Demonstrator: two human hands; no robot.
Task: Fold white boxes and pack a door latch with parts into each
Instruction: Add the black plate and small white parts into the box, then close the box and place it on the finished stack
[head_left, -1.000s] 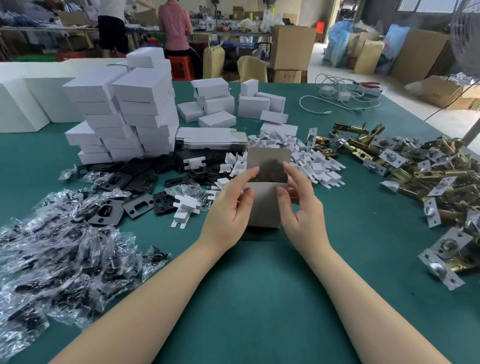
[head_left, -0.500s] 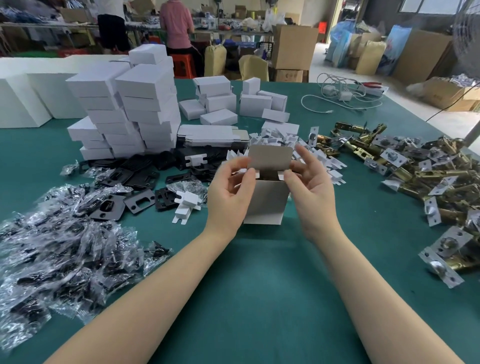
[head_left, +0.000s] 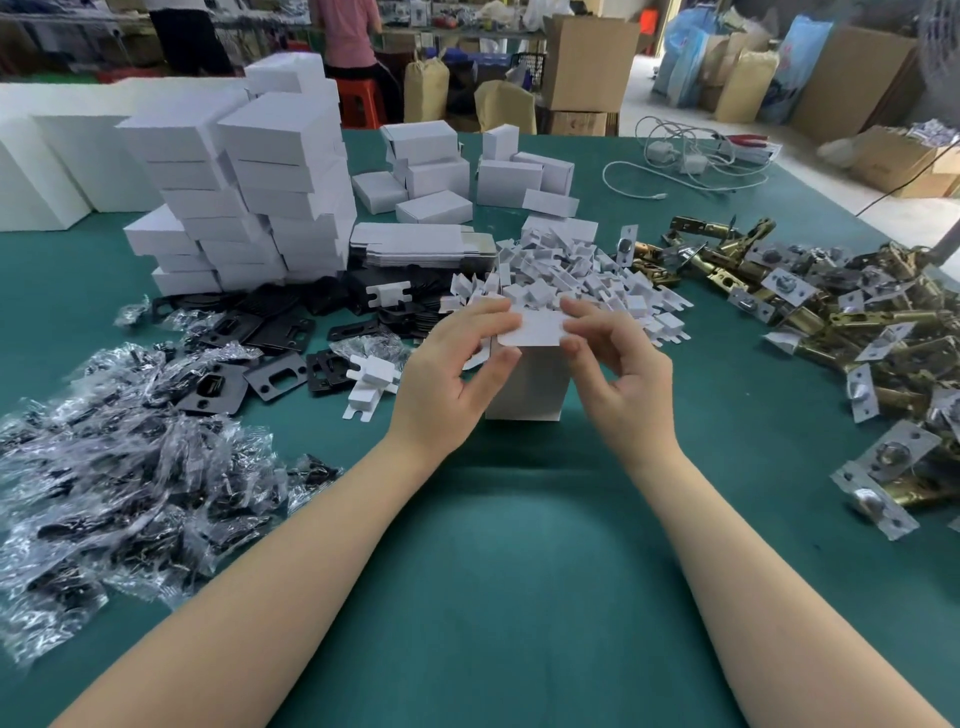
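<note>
We are pinching the top flap (head_left: 531, 330) of a white box (head_left: 530, 387) with left hand (head_left: 449, 376) and right hand (head_left: 618, 371), fingers curled. Box is standing upright mid-bench (head_left: 509, 545); its inside is hidden. Latches (head_left: 852, 322) are lying along the right edge.

A white box (head_left: 527, 384) stands upright on the green table (head_left: 519, 571), its top flap seemingly folded over.

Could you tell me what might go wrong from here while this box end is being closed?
1. The box stands on end with only its top flap pinched by the left hand and right hand; uneven pressure could crease the flap or tip the box.
2. The loose white inserts lie right behind; a hand could scatter them.
</note>
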